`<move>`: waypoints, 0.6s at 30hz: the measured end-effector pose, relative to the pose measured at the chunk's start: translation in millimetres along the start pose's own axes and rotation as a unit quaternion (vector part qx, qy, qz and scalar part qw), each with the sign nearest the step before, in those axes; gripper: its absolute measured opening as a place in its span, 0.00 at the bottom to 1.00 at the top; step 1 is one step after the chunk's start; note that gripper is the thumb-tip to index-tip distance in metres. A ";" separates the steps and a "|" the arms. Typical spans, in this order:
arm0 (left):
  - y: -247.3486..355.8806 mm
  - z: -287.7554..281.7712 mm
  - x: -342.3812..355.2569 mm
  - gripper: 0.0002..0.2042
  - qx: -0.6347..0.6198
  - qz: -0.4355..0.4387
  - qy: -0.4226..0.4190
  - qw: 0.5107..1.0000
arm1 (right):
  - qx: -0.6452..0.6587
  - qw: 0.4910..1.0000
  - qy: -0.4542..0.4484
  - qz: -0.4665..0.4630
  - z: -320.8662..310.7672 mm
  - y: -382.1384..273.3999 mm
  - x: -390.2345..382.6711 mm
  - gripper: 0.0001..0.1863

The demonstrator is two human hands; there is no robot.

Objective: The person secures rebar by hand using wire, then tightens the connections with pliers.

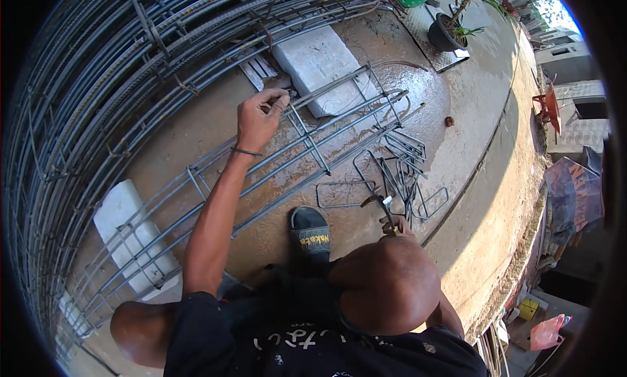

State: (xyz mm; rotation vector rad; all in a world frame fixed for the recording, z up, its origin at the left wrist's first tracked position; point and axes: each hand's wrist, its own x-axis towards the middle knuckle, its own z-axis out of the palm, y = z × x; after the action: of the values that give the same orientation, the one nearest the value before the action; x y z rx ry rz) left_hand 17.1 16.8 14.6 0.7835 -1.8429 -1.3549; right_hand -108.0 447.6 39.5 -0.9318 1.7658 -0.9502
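Note:
My left hand (260, 119) is raised at the upper side of a long rebar cage (313, 148), beside one of its square stirrups. Thumb and fingers are pinched together; what is between them is too small to make out. Lower right, my right hand (398, 230) is partly hidden by my knee and grips the handles of dark pincers (386, 209). Their jaws lie over a loose pile of bent steel stirrups (406, 174) on the wet floor.
Stacked rebar cages (111, 83) fill the left side. A white block (326, 63) lies beyond the cage, and another white block (127, 223) is under its near end. A potted plant (446, 34) stands far right. My sandalled foot (309, 232) is close to the cage.

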 end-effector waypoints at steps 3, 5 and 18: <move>30.4 27.4 -34.2 0.16 -0.138 0.020 -0.048 0.989 | 0.096 0.987 0.044 -0.122 5.2 -60.4 43.4 0.14; 73.4 51.5 -72.4 0.27 -0.166 0.019 -0.223 0.960 | 0.144 0.974 0.063 -0.166 10.2 -72.0 63.5 0.14; 28.6 49.9 -62.5 0.11 0.045 0.042 0.065 0.996 | -0.643 0.745 0.108 -0.142 -27.9 -147.1 122.7 0.17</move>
State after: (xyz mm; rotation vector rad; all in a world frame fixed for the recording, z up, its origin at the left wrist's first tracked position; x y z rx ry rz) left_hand 9.6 101.2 20.5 0.8121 -1.8235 -1.1467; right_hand -144.1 283.2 135.2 -2.0268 2.4940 0.2199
